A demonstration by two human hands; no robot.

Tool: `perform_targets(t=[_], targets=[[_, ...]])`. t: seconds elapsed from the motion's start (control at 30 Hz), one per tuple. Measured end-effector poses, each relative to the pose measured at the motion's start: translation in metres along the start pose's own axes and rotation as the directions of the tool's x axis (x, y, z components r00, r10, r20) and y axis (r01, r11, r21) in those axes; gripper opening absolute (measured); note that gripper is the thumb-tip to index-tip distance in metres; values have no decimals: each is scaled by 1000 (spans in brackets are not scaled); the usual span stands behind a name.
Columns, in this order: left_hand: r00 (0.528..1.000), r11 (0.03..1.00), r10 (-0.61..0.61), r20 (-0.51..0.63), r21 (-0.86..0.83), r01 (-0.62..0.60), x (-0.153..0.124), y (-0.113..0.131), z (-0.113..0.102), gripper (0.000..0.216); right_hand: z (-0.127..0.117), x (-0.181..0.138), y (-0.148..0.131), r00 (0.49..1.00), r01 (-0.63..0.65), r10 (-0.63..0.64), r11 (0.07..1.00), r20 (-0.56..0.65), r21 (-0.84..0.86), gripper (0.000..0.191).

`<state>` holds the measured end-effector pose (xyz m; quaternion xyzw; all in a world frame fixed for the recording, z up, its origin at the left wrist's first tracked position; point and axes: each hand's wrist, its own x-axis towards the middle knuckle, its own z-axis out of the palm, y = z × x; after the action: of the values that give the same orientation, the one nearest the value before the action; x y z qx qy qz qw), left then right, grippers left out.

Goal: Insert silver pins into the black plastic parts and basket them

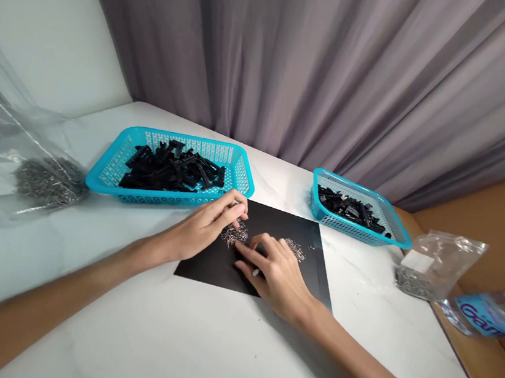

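A black sheet (209,267) lies on the table under both hands, with two heaps of small shiny metal pieces on it. My left hand (210,224) is closed above the left heap (236,234); its fingers curl inward, and whatever they hold is hidden. Low over the sheet is my right hand (276,273), palm down, its index finger stretched to the near edge of that heap. The thumb stays apart from the index finger, and nothing shows between them. Partly behind the right hand's knuckles sits the right heap (295,250).
A blue basket (247,179) of black plastic parts stands behind my left hand, a smaller blue basket (402,236) of black parts at back right. Clear bags of metal pieces lie at left (51,181) and right (422,279). A plastic bottle (487,313) rests at far right.
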<state>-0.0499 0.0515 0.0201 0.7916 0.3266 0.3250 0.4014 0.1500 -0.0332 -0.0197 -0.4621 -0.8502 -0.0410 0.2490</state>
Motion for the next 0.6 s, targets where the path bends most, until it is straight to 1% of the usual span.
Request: perform_targets(t=[0.07,0.13,0.23,0.33,0.4,0.47,0.6], targets=[[1000,1000,-7,21,-18,7,0,2,1,34,-2,-2,-4,998,35,-33,999,61,-37,35],[998,997,-18,58,-73,22,0,2,2,32,0,-1,-6,996,44,-41,998,75,-49,34],[996,976,-16,92,-213,36,2,-1,2,26,6,5,-3,1000,1,-1,999,11,-33,20],[994,949,-20,103,-312,51,3,-5,0,24,10,11,1,997,-69,71,997,-39,28,18],[993,951,-21,114,-304,55,3,-6,-2,23,8,13,2,993,-106,112,988,-47,108,17],[992,971,-8,128,-237,38,1,-5,-4,23,1,12,2,985,-151,166,964,-50,220,16],[985,997,27,170,-76,-14,-3,-1,-2,22,-17,0,2,954,-252,298,854,-32,455,15]])
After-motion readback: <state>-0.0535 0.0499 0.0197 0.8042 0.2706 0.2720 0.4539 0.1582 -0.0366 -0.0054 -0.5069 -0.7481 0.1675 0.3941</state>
